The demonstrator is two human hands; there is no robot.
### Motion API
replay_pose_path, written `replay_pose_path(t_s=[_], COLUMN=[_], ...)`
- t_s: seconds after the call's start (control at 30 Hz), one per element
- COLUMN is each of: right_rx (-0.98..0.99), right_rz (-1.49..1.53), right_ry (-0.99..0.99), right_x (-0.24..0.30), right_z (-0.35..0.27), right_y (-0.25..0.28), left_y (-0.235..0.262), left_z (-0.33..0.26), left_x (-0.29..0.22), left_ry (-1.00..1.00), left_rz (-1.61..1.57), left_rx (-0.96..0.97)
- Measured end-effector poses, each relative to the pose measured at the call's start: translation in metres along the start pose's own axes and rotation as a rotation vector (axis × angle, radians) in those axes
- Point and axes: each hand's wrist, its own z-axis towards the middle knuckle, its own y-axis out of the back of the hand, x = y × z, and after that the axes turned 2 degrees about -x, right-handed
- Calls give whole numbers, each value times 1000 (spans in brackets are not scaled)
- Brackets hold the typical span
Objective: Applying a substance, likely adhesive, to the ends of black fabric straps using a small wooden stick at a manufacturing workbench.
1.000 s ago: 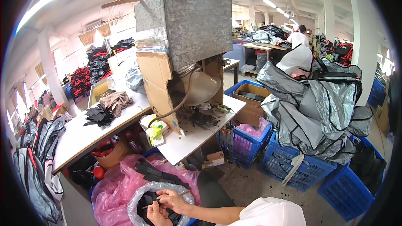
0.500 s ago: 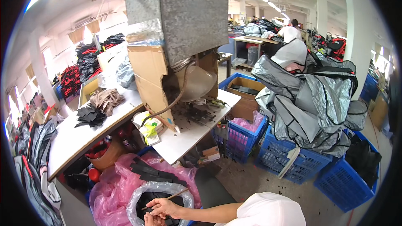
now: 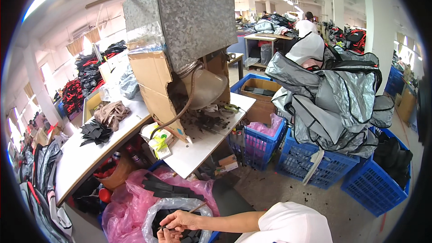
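Observation:
Low in the view, my right hand (image 3: pixel 181 220) is closed with a thin brown stick (image 3: pixel 197 207) running through it, one end poking out past the wrist side. My left hand (image 3: pixel 169 236), partly cut off by the lower edge, meets it with bent fingers. Something small and dark (image 3: pixel 163 227) sits where the fingertips come together; it looks like a black strip piece. Both hands are over a clear plastic bag (image 3: pixel 153 206) lined open, holding black pieces. Beside it, more black strips (image 3: pixel 168 187) lie on a pink plastic bag (image 3: pixel 123 202).
Ahead stands a white table (image 3: pixel 189 161) carrying a metal hood (image 3: pixel 193 22) over torn cardboard (image 3: pixel 150 83) and a hose. Black pieces (image 3: pixel 95 131) and a brown cloth (image 3: pixel 112 114) lie on the left table. Blue crates (image 3: pixel 310 167) piled with silver-grey bags (image 3: pixel 342 103) stand right.
The view has shifted slightly, moving the surroundings a little. My hands stay together over the bag, with the fingertips drawn closer and a small dark piece now showing between them.

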Motion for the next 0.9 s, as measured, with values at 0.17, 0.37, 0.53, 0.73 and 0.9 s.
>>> replay_pose_path(t_s=[0.17,0.37,0.53,0.73,0.9], right_rx=[-42,-139,-150,-27,-302], right_rz=[-9,-223,-310,-281,-719], right_ry=[46,133,133,175,595], right_x=[0,-9,-25,-4,0], right_z=[3,-2,0,-2,1], right_y=[7,-2,-5,-8,-8], left_y=[-1,16,58,-6,-12], left_z=[-2,4,27,-5,3], left_x=[-5,11,17,-32,-7], left_ry=[-43,-545,-527,78,-131], left_rz=[82,1025,1060,45,254], left_rx=[34,-172,-86,80,-174])
